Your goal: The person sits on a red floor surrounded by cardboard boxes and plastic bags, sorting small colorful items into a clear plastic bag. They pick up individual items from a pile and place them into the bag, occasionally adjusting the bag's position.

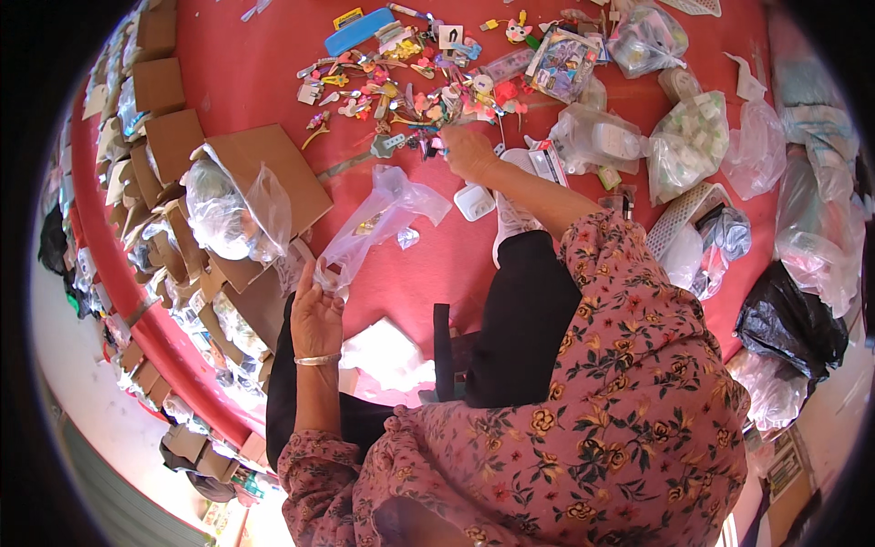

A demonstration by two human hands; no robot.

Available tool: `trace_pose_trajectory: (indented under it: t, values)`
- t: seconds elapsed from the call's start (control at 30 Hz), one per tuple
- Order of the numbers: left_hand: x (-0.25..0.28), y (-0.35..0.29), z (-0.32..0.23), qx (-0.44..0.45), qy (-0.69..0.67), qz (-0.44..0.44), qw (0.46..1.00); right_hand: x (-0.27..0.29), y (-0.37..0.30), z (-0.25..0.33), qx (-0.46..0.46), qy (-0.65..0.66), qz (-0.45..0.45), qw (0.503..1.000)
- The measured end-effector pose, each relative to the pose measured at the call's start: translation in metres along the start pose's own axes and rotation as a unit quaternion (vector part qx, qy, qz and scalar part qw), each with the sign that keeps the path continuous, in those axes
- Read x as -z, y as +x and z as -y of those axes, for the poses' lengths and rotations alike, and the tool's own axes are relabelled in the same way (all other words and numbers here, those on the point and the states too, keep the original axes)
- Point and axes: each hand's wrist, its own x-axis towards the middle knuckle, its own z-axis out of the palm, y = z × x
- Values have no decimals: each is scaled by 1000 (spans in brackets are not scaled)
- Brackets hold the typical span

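My left hand (317, 319), with a bangle at its wrist, holds the near end of a long clear plastic bag (365, 223) between its fingers. The bag lies stretched away over the red floor, with a small yellowish thing (368, 224) inside. Farther off, my right hand (470, 151) reaches to the near edge of a spread pile of colourful hair clips (401, 91). Its fingers are drawn together beside a small pink piece; the fingertips are partly hidden, so what they grip cannot be made out. Just left of them lies a grey-blue clip (389, 144).
A white charger-like block (474, 202) sits below my right forearm. Filled plastic bags (690, 146) and a white basket (679, 228) stand to the right. Open cardboard boxes (264, 169) line the left. A blue case (358, 32) lies beyond the clips.
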Motion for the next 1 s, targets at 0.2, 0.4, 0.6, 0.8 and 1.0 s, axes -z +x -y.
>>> trace_pose_trajectory:
  t: [0.2,0.4,0.6,0.8,1.0]
  values:
    - [3,1,0,-1,1,-3,1000,6,18,-1,-85,-59,24,994]
    - [-4,1,0,0,0,-12,1000,-8,21,3,-90,-120,-14,989]
    - [-2,1,0,1,1,-19,1000,-6,22,-1,-104,-60,1,993]
    - [-5,0,-2,8,-4,-28,1000,6,17,15,-33,-67,-11,997]
    - [-7,-1,-2,11,6,-27,1000,-2,26,25,-2,-257,-26,966]
